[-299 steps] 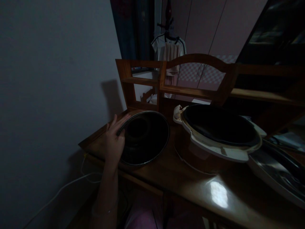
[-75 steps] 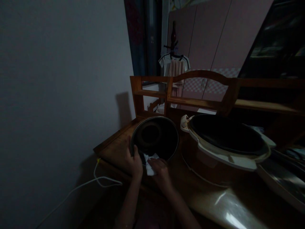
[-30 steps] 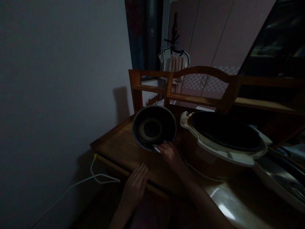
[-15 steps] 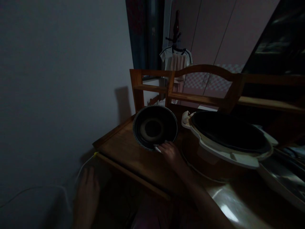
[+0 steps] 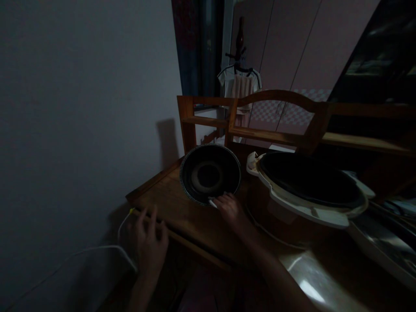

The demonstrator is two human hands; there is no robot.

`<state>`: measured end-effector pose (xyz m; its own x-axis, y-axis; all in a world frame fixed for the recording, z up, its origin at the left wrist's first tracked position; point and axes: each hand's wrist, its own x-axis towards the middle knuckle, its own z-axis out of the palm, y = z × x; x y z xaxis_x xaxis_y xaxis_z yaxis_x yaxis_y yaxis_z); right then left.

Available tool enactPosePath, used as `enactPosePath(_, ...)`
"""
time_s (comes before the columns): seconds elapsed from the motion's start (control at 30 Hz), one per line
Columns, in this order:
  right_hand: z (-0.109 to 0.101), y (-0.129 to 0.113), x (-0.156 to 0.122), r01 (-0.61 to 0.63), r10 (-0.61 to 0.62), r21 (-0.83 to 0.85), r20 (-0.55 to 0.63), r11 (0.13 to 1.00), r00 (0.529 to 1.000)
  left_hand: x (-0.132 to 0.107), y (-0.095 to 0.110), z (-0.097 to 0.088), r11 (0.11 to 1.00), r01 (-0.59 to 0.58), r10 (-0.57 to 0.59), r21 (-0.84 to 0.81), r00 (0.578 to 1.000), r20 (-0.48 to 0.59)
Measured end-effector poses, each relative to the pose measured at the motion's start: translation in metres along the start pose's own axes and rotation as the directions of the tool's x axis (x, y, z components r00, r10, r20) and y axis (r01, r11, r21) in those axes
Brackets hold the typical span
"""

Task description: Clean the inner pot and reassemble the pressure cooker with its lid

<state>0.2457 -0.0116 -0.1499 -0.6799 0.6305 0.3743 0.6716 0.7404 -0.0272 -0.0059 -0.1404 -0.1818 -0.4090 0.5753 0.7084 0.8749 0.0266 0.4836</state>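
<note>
A dark round pot lid (image 5: pixel 209 173) stands tilted on its edge on the wooden table (image 5: pixel 182 212). My right hand (image 5: pixel 229 207) rests at the lid's lower rim, fingers curled on a small white cloth (image 5: pixel 212 202) pressed against it. My left hand (image 5: pixel 149 242) hovers beside the table's front left corner, fingers spread and holding nothing, close to a white cable (image 5: pixel 97 251).
A large white-rimmed electric cooker (image 5: pixel 308 190) with a dark inner pan sits right of the lid. Its open lid (image 5: pixel 383 242) lies at far right. A wooden shelf rack (image 5: pixel 260 125) stands behind. A wall closes the left side. The room is dim.
My left hand left the lid's rim, dropped off the table's edge to the lower left, then came back up near the corner. My right hand keeps the cloth at the rim.
</note>
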Motion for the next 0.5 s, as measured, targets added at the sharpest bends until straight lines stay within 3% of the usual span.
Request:
enactPosePath(0.03, 0.0, 0.0, 0.0, -0.001, 0.001, 0.0, 0.003, 1.0, 1.0, 0.004, 0.013, 0.005, 0.996, 0.016, -0.014, -0.087, 1.0, 0.026)
enactPosePath(0.1, -0.001, -0.002, 0.001, -0.003, 0.003, 0.002, 0.006, 1.0, 1.0, 0.018, 0.033, 0.016, 0.958, 0.156, -0.141, -0.24, 0.987, 0.078)
enactPosePath(0.2, -0.002, -0.003, 0.0, -0.005, 0.005, 0.014, 0.002, 1.0, 1.0, 0.052, 0.053, 0.034, 0.859, 0.361, -0.268, -0.362, 0.921, 0.284)
enactPosePath(0.23, -0.001, -0.004, 0.0, -0.005, 0.005, 0.022, -0.004, 1.0, 1.0, 0.064, 0.057, 0.042, 0.858, 0.374, -0.284, -0.353, 0.916, 0.282)
enactPosePath(0.33, -0.001, -0.005, -0.004, -0.003, 0.004, 0.063, -0.025, 0.998, 1.0, 0.094, 0.067, 0.064, 0.911, 0.257, -0.167, -0.322, 0.945, 0.282)
enactPosePath(0.5, -0.002, -0.014, -0.024, 0.008, 0.012, 0.209, -0.091, 0.978, 0.996, 0.11, 0.066, 0.084, 0.94, 0.207, -0.119, -0.272, 0.944, 0.309)
